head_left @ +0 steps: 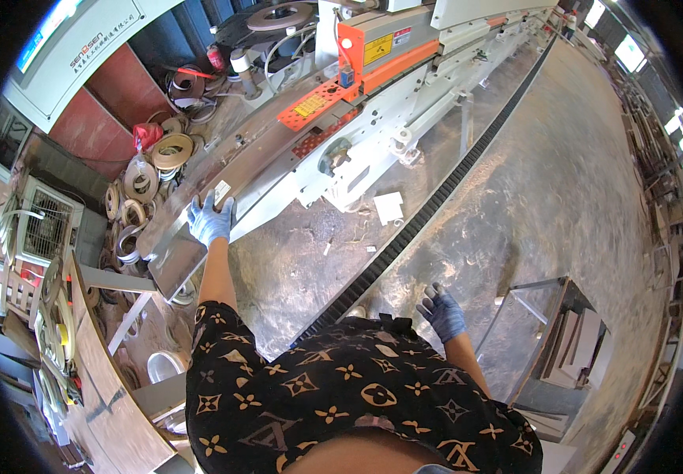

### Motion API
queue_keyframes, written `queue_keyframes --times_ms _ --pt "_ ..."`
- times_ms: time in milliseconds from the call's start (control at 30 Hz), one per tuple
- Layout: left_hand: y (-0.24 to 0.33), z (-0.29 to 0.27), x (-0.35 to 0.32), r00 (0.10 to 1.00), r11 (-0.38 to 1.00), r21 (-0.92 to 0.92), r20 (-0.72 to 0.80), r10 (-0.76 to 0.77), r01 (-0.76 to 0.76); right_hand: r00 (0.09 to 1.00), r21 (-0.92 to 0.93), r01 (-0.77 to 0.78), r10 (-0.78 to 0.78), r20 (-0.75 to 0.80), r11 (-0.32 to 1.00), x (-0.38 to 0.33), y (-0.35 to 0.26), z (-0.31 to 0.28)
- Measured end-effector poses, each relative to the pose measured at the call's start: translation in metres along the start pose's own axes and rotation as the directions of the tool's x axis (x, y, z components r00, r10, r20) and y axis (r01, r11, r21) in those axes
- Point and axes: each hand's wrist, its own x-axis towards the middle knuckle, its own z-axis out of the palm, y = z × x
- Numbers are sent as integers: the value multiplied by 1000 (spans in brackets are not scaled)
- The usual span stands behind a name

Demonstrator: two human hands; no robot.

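My left hand (211, 221), in a blue-grey glove, lies with its fingers stretched out on a long flat surface with a glossy brownish-grey face (175, 257). Just beyond the fingertips is a small white label (221, 190). That surface runs along the near end of a long white-and-orange machine (381, 59); whether it is a loose panel or part of the machine I cannot tell. Low at my right side hangs my right hand (442, 314), gloved too, its fingers loosely apart and holding nothing.
A black ribbed track (444, 193) crosses the floor beside the machine. Rolls of edge banding (142, 180) are heaped at left, near a wooden board (112, 379). A metal-framed cart (566, 347) with board pieces stands at right. White scrap (389, 208) lies on the floor.
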Motion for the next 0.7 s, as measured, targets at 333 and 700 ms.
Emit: queue_keyframes --times_ms 333,700 --pt "8 -11 -4 999 1000 21 35 -22 21 1000 2 -7 7 16 1000 0 7 -9" --pt "3 -6 -2 999 1000 14 26 -26 26 1000 -4 11 -11 -14 1000 1 17 -13"
